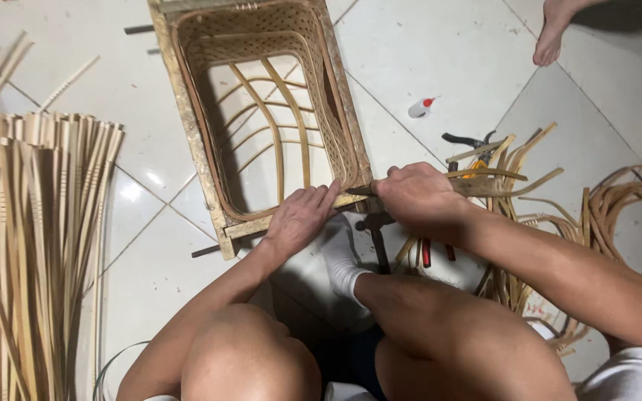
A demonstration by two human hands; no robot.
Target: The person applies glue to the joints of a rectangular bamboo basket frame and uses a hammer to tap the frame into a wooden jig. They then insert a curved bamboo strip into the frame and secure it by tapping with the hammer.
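A rectangular woven bamboo basket frame (187,111) lies on the tiled floor in front of me, open side up, with curved splints across its bottom. My left hand (300,217) rests flat on the basket's near rim, fingers pointing toward its right corner. My right hand (417,194) is closed around a flat bamboo strip (495,184) and a dark tool at that same corner. A hammer (377,236) lies on the floor just below my hands, beside my white-socked foot (342,263).
A big bundle of bamboo strips (31,245) fills the left side. Cut strips and coiled rattan (633,208) lie at the right, with pliers (469,141) and red-handled tools (426,252). A small white bottle (419,108) and another person's bare foot (551,33) are farther off.
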